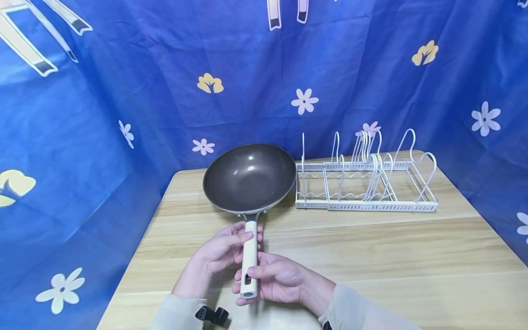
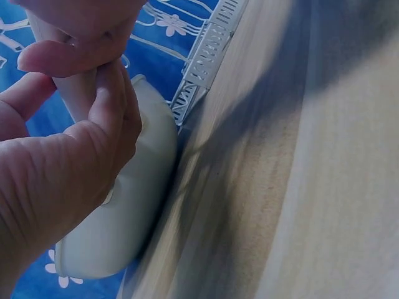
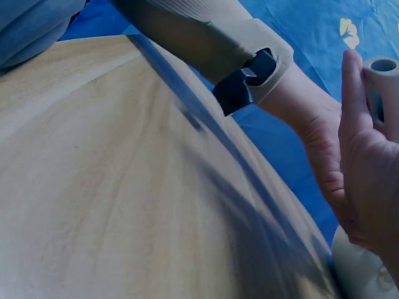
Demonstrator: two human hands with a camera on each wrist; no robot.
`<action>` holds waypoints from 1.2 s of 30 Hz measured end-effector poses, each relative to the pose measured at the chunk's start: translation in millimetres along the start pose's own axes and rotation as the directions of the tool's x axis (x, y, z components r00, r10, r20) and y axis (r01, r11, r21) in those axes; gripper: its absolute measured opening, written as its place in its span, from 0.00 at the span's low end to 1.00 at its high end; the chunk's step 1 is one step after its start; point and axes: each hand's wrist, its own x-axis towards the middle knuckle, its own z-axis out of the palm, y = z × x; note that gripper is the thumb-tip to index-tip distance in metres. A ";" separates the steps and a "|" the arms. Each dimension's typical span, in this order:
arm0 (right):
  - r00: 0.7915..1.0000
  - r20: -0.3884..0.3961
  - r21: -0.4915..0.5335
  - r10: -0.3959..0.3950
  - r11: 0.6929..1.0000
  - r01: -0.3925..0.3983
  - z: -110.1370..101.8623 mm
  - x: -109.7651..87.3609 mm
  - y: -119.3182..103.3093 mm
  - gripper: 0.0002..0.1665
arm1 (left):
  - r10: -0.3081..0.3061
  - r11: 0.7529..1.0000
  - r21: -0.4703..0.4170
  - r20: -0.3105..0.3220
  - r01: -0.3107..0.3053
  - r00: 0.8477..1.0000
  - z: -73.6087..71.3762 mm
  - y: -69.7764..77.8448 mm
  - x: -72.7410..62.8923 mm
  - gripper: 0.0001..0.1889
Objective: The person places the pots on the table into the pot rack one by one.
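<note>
A frying pan (image 1: 251,178) with a dark inside and a cream handle (image 1: 250,252) is at the left back of the table, its handle pointing toward me. Near the pan end, my left hand (image 1: 222,247) grips the handle, thumb on top and fingers beneath. My right hand (image 1: 284,279) holds the handle's lower end, with the thumb beside the hanging slot. In the left wrist view the pan's pale outer side (image 2: 134,193) shows close over the wood, and the handle slants up between the fingers. The handle's hollow end (image 3: 381,65) shows in the right wrist view.
Right of the pan stands a white wire rack (image 1: 367,206) with upright loops, its left end right at the pan's rim. Blue patterned cloth (image 1: 255,91) hangs behind the wooden table (image 1: 371,256) and along both sides.
</note>
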 end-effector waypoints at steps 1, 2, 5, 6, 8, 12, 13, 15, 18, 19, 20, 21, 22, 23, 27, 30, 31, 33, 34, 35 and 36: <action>1.000 0.018 0.005 -0.002 1.000 0.002 -1.0 0.1 0.3 0.29 | -0.002 1.000 -0.001 0.002 0.002 1.000 -0.3 0.3 0.2 0.19; 0.999 0.036 0.008 -0.008 1.000 0.008 -2.0 0.1 0.6 0.30 | -0.002 1.000 0.000 0.004 0.002 1.000 -0.4 0.7 0.4 0.19; 0.997 0.079 0.018 -0.018 1.000 0.017 -4.5 -0.1 1.9 0.31 | 0.003 1.000 0.012 0.001 -0.003 1.000 -0.6 1.1 1.1 0.20; 0.996 0.087 0.021 -0.019 1.000 0.017 -5.0 -0.3 2.5 0.31 | 0.006 1.000 0.015 -0.001 -0.006 1.000 -0.4 0.8 1.3 0.20; 0.995 0.095 0.028 -0.018 1.000 0.015 -5.4 -0.7 3.7 0.30 | 0.013 1.000 0.023 -0.004 -0.013 1.000 -0.2 0.0 1.6 0.20; 0.995 0.103 0.039 -0.015 0.999 0.011 -5.2 -0.7 5.6 0.28 | 0.035 0.999 0.034 -0.012 -0.034 0.999 1.0 -2.1 2.0 0.20; 0.994 0.107 0.039 -0.017 0.999 0.013 -5.4 -0.7 5.7 0.28 | 0.042 0.998 0.039 -0.014 -0.041 0.999 1.3 -2.4 2.1 0.20; 0.993 0.116 0.039 -0.021 0.999 0.017 -5.6 -0.9 5.8 0.27 | 0.057 0.997 0.050 -0.015 -0.056 0.998 2.0 -3.3 2.4 0.20; 0.992 0.123 0.039 -0.027 0.999 0.023 -5.9 -1.8 5.5 0.26 | 0.080 0.994 0.069 -0.014 -0.079 0.997 3.0 -4.5 2.9 0.22; 0.992 0.124 0.038 -0.028 0.999 0.023 -6.0 -2.2 5.3 0.26 | 0.088 0.994 0.072 -0.014 -0.086 0.996 3.2 -4.9 3.2 0.22; 0.992 0.122 0.040 -0.028 0.999 0.023 -5.9 -2.6 5.1 0.26 | 0.093 0.993 0.072 -0.014 -0.092 0.996 3.5 -5.3 3.6 0.22; 0.992 0.120 0.042 -0.027 0.999 0.022 -5.8 -2.9 4.7 0.26 | 0.098 0.993 0.069 -0.016 -0.097 0.995 3.8 -5.7 3.9 0.23; 0.993 0.115 0.043 -0.026 0.999 0.021 -5.6 -3.1 4.3 0.26 | 0.103 0.993 0.067 -0.014 -0.102 0.995 3.8 -6.0 4.3 0.23; 0.994 0.109 0.041 -0.026 0.999 0.021 -5.3 -3.3 3.9 0.27 | 0.109 0.992 0.063 -0.012 -0.108 0.994 3.9 -6.2 4.6 0.23; 0.997 0.069 0.017 -0.029 0.999 0.028 -3.5 -3.8 2.6 0.27 | 0.132 0.990 0.052 0.005 -0.132 0.991 2.6 -7.1 4.8 0.21; 0.999 0.030 -0.024 -0.039 0.999 0.040 -2.0 -4.1 3.2 0.27 | 0.146 0.988 0.048 0.010 -0.146 0.989 0.8 -7.8 3.4 0.19; 0.999 0.018 -0.036 -0.041 0.998 0.042 -1.7 -4.4 3.4 0.27 | 0.151 0.987 0.047 0.011 -0.151 0.989 0.4 -8.0 2.9 0.18; 0.999 0.003 -0.054 -0.045 0.998 0.045 -1.2 -4.5 3.6 0.27 | 0.160 0.986 0.043 0.010 -0.160 0.987 0.1 -8.5 1.8 0.18; 0.999 0.000 -0.058 -0.046 0.997 0.046 -1.1 -4.6 3.5 0.27 | 0.165 0.985 0.043 0.009 -0.165 0.986 0.3 -8.8 1.4 0.17; 0.999 -0.003 -0.059 -0.044 0.997 0.044 -1.0 -4.8 3.3 0.27 | 0.171 0.984 0.044 0.008 -0.171 0.985 0.6 -9.3 1.1 0.17; 0.999 -0.004 -0.061 -0.043 0.997 0.043 -1.1 -5.0 2.9 0.27 | 0.175 0.983 0.045 0.011 -0.176 0.984 0.9 -9.8 0.9 0.17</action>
